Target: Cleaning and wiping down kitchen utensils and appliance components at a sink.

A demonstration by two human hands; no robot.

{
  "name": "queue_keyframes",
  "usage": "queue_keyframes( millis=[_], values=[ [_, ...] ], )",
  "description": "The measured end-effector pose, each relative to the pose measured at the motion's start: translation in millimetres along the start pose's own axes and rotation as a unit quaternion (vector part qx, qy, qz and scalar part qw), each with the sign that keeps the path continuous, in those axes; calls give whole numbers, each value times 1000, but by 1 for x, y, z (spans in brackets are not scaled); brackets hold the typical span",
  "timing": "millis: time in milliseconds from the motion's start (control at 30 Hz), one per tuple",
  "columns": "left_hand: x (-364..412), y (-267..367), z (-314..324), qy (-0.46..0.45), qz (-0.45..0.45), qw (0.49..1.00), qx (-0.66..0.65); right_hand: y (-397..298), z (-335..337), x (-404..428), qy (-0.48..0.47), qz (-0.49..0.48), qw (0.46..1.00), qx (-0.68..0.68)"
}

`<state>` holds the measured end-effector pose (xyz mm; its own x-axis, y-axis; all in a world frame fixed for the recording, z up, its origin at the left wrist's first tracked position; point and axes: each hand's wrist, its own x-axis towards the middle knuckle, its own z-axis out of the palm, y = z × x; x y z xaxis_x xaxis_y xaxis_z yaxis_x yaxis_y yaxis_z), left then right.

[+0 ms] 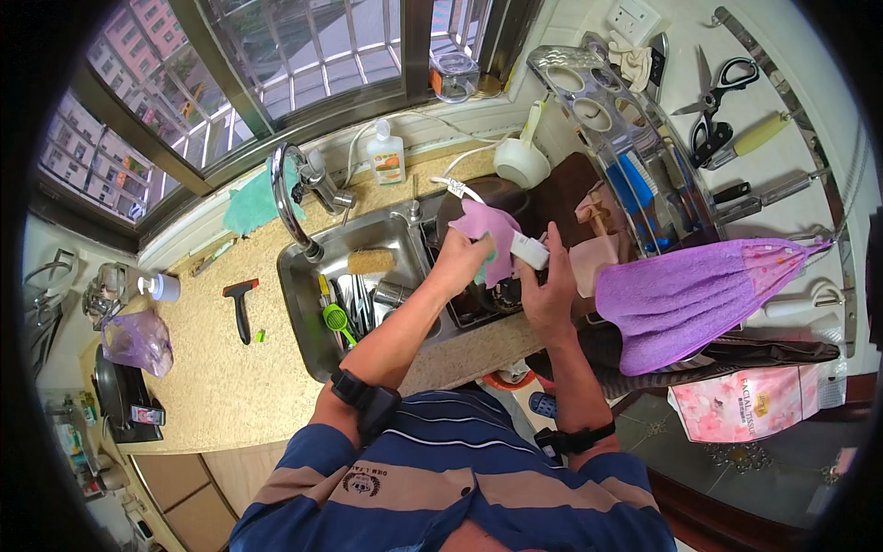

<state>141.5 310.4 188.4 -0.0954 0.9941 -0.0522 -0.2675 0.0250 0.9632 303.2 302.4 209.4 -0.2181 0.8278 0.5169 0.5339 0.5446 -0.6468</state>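
Note:
My left hand (463, 261) pinches a pink cloth (493, 231) with some green showing between the fingers. Against the cloth's right side is a white plastic block (530, 250), perhaps a power adapter, held in my right hand (550, 293). A white cable (472, 192) with a label on it enters the cloth from above; whether it joins the block is hidden. Both hands are above the right bowl of the sink, where dark cookware (507, 196) sits partly covered. The left steel sink bowl (293, 303) holds cutlery, a green strainer spoon (336, 317) and a sponge (371, 261).
A chrome faucet (279, 186) arches over the left bowl. Behind it stand a soap bottle (388, 155) and a white pot (522, 162). A squeegee (240, 307) lies on the counter (227, 393). At right hang a purple towel (679, 300), scissors (714, 96) and knives.

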Motion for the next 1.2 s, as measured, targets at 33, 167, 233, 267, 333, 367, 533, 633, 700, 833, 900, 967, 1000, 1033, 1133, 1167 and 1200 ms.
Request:
queue_keyframes(
  millis=[33,167,233,267,333,367,533,633,700,833,900,967,1000,1033,1133,1167,1200],
  values=[
    [-4,3,4,-33,62,995,-73,2,0,2,2,2,1000,-2],
    [-1,-33,-5,-31,53,992,-109,0,4,4,-4,-48,998,-35],
    [2,-33,-2,23,-73,936,-344,0,5,4,3,-84,995,-51],
    [3,-33,-3,22,-73,936,-344,-2,6,4,-4,-136,988,-71],
    [7,-32,-8,6,-109,911,-397,-3,9,5,-10,-188,978,-91],
    [8,-30,-8,-1,-112,910,-400,-2,10,5,-6,-185,980,-79],
    [-7,-13,1,1,-103,932,-348,9,9,7,0,-208,975,-80],
    [3,-23,-6,45,-79,954,-285,3,12,3,-17,-194,978,-71],
    [7,-30,-10,17,-77,967,-241,-18,11,1,-62,-89,993,-45],
    [3,-39,-3,98,-56,990,-89,-7,14,-11,-71,50,996,27],
    [6,-36,-10,97,-111,979,-142,4,13,-22,-68,148,974,156],
    [8,-36,-11,96,-166,962,-193,19,15,-32,-64,242,926,282],
    [8,-39,-10,83,-138,971,-178,26,18,-37,-57,256,901,346],
    [7,-41,-8,70,-110,978,-163,32,19,-41,-49,269,871,408],
    [7,-43,1,110,39,984,-132,40,19,-51,-60,332,785,520],
    [8,-41,1,110,38,984,-132,36,16,-49,-59,333,785,520],
    [9,-40,1,93,-5,982,-166,28,12,-46,-82,323,787,519]
  ],
)
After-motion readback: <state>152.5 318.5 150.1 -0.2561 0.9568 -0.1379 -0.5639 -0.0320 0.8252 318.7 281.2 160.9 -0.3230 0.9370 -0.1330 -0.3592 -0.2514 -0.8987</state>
